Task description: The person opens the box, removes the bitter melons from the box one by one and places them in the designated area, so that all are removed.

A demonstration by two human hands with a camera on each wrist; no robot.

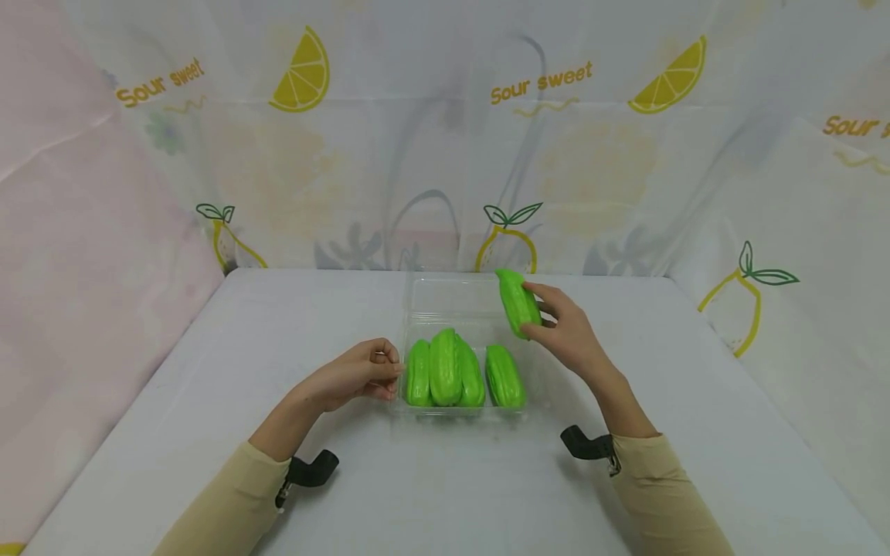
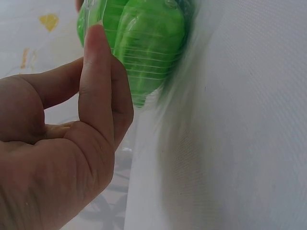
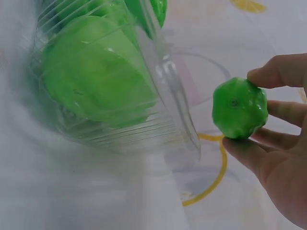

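Note:
In the head view, a clear plastic clamshell box [image 1: 445, 411] stands mid-table with its lid raised at the back. Several shiny green ridged vegetables, resembling bitter melons [image 1: 445, 368], lie in it lengthwise, three bunched at the left and one bitter melon [image 1: 505, 377] apart at the right. My left hand [image 1: 356, 374] pinches the box's left rim between thumb and fingers, the thumb [image 2: 96, 50] showing in the left wrist view. Above the box's right rear, my right hand [image 1: 573, 336] grips another bitter melon [image 1: 519, 303] between thumb and fingertips. Its blunt end [image 3: 237, 108] faces the right wrist camera.
A white cloth covers the table [image 1: 445, 494]. Behind it hangs a curtain [image 1: 417, 154] printed with lemons and lettering. The clear lid [image 1: 452, 295] is hard to make out against the pale background. A black mount [image 1: 587, 444] projects from each wrist.

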